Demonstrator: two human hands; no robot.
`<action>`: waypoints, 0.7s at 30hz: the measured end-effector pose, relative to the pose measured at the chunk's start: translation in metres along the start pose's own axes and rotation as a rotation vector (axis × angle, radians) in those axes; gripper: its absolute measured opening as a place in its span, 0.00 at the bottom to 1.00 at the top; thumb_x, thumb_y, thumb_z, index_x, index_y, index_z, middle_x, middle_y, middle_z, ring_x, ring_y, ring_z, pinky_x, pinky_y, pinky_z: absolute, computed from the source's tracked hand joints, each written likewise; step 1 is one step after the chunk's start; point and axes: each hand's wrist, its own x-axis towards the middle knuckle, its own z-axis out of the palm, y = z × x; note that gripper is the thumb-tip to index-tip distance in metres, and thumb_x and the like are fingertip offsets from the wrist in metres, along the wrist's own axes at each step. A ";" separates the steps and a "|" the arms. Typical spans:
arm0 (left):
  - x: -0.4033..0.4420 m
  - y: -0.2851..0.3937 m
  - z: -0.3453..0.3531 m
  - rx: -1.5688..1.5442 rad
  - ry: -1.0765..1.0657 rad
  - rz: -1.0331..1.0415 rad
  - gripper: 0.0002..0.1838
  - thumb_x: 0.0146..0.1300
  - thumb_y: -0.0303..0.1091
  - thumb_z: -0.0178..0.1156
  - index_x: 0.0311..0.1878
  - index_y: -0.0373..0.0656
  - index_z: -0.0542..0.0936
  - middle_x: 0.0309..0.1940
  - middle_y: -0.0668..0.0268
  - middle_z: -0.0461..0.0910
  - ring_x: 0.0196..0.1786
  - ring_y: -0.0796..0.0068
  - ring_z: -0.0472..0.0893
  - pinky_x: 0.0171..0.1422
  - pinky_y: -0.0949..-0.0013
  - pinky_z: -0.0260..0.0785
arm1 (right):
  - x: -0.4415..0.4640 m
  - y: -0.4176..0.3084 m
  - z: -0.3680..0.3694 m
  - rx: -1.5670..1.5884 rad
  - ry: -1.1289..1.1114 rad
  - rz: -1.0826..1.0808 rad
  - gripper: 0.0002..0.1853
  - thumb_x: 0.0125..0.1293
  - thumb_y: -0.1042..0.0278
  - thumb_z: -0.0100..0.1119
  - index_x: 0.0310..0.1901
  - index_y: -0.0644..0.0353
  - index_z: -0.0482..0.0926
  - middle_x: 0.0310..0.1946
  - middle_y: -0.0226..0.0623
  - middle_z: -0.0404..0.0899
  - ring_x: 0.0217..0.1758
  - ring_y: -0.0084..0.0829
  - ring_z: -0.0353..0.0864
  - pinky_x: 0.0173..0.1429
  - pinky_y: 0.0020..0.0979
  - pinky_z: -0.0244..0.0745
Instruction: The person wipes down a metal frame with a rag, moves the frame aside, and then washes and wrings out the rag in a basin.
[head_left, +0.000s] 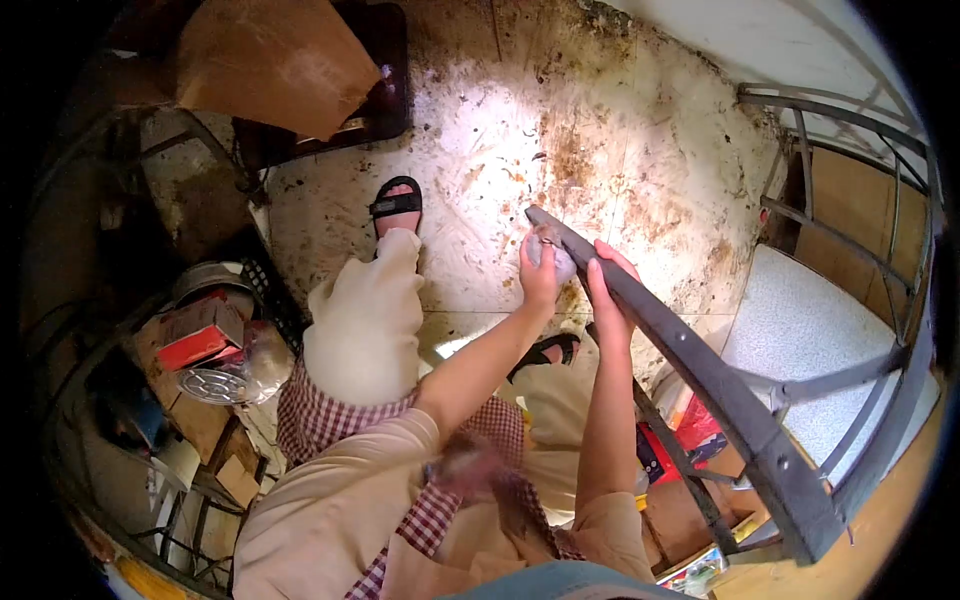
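Note:
A dark metal bar (690, 350), part of a metal frame, slants from the lower right toward the middle of the view. My right hand (612, 285) is closed around it near its far end. Close by on the left, my left hand (538, 275) is closed on a pale, crumpled wad (560, 263), which looks like cloth or thin plastic. That wad lies against the side of the bar, just short of its tip. The left fingers are partly hidden behind the wad.
A stained floor (480, 240) lies below, brightly lit. A brown cardboard piece (275, 65) is at upper left, a red box (200, 330) and metal pan (210, 285) at left. Curved metal rails (850, 240) and a white speckled panel (800, 320) stand at right.

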 end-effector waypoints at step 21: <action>0.002 0.046 0.031 0.381 0.026 0.493 0.22 0.56 0.30 0.55 0.54 0.33 0.68 0.49 0.57 0.69 0.51 0.71 0.71 0.51 0.70 0.68 | 0.026 -0.071 -0.027 0.001 -0.021 -0.121 0.11 0.57 0.74 0.56 0.41 0.64 0.74 0.47 0.48 0.75 0.54 0.35 0.71 0.62 0.35 0.60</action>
